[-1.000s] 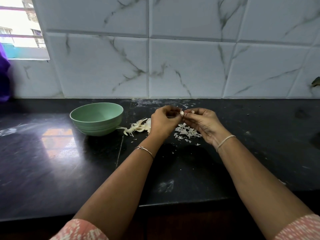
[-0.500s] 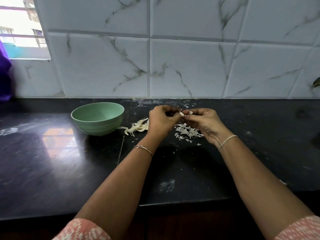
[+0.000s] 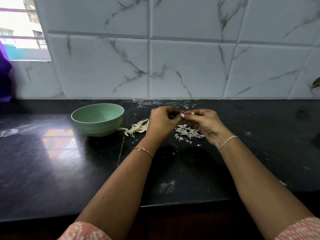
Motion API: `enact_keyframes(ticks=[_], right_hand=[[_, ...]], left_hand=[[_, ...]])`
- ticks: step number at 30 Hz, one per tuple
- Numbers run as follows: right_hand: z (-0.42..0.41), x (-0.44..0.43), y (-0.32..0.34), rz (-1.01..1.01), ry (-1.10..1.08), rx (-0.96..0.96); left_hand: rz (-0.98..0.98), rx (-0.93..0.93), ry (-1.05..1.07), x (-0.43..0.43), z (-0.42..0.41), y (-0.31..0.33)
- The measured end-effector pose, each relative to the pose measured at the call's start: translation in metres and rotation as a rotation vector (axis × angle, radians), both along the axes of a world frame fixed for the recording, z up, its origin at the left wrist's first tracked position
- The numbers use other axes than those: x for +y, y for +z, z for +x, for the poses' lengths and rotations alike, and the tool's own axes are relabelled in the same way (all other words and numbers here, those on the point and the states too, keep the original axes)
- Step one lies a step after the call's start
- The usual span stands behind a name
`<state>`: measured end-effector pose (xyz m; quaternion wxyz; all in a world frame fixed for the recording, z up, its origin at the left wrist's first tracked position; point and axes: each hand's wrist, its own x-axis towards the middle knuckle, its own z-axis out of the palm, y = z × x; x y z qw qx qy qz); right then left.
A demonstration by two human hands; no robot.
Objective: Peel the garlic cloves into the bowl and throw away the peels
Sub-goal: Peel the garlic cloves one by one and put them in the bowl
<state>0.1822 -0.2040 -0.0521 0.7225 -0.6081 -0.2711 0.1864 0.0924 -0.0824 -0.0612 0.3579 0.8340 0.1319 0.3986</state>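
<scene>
A small pale garlic clove [image 3: 182, 115] is held between both hands above the black counter. My left hand [image 3: 161, 122] curls its fingers round one end of it, and my right hand [image 3: 204, 123] pinches the other end with thumb and fingertips. A heap of white peel flakes [image 3: 187, 133] lies on the counter right under my right hand. A bunch of garlic stem and skins [image 3: 137, 128] lies between my left hand and the green bowl [image 3: 97, 119], which stands to the left. The bowl's inside looks bare from this angle.
The black stone counter [image 3: 60, 161] runs to a marble-tiled wall [image 3: 187, 66] at the back, with its front edge near my elbows. A window [image 3: 19, 26] and a purple cloth [image 3: 5, 73] are at the far left. Tiny peel bits dot the counter.
Both hands have stayed in place over the peel heap, with only small finger movements on the clove. The bowl and the heaps have not moved.
</scene>
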Motion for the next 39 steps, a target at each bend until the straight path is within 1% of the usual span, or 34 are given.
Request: enact_keyframes(ticks=[2, 4, 13, 16, 18, 21, 26, 31, 32, 35, 39], right_hand=[[0.001, 0.000, 0.000, -0.014, -0.019, 0.005], [0.002, -0.001, 0.000, -0.026, -0.028, 0.009], [0.003, 0.002, -0.004, -0.096, -0.055, -0.035], [0.002, 0.002, -0.004, -0.091, -0.041, -0.023], [0.001, 0.001, -0.003, -0.081, -0.030, -0.010], [-0.002, 0.000, -0.001, -0.076, 0.000, -0.007], [-0.002, -0.004, 0.004, -0.094, 0.064, 0.011], [-0.001, -0.007, 0.008, -0.013, 0.120, 0.100], [0.000, -0.008, 0.009, 0.003, 0.131, 0.115], [0.001, -0.009, 0.009, 0.037, 0.145, 0.161], [0.002, -0.009, 0.010, 0.067, 0.152, 0.204]], left_hand=[[0.193, 0.029, 0.031, 0.000, -0.001, -0.002], [0.310, 0.038, 0.061, 0.000, -0.003, -0.003], [0.616, 0.085, 0.133, -0.003, -0.006, -0.002], [0.683, 0.101, 0.162, -0.002, -0.004, -0.003], [0.691, 0.101, 0.169, -0.002, -0.004, -0.003], [0.624, 0.121, 0.179, -0.005, -0.004, -0.001], [0.444, 0.220, 0.276, 0.005, -0.003, -0.005], [0.330, 0.323, 0.202, 0.005, 0.000, -0.008], [0.299, 0.312, 0.189, 0.006, 0.001, -0.008], [0.157, 0.195, 0.109, 0.008, 0.004, -0.007], [-0.150, 0.022, -0.047, 0.007, 0.005, -0.003]])
